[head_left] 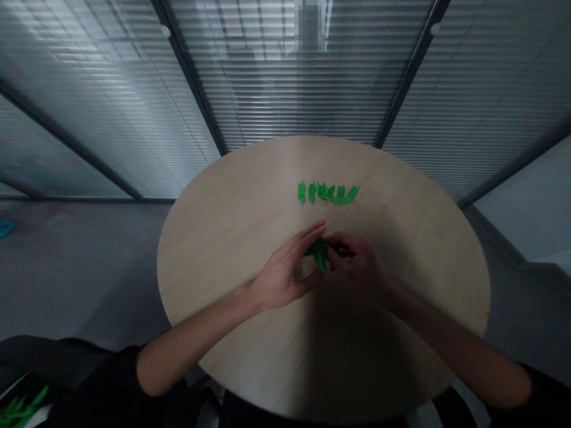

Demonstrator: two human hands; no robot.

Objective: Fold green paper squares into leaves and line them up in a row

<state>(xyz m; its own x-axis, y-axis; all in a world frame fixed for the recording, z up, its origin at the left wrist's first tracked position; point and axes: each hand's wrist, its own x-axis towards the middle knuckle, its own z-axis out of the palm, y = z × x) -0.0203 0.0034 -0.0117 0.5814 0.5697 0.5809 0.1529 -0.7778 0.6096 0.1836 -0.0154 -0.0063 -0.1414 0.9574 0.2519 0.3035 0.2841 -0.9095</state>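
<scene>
Over the middle of a round, light wooden table [223, 238], my left hand [288, 270] and my right hand [357, 264] meet around a small folded green paper piece [318, 252]. Both hands pinch it with their fingertips, the left from the left side, the right from the right. Beyond the hands, several similar folded green paper pieces [328, 193] lie in a row on the tabletop.
Glass walls with horizontal blinds [289, 89] and dark frames stand behind the table. Grey floor surrounds it. More green paper pieces [20, 407] show at the bottom left corner, beside my dark clothing.
</scene>
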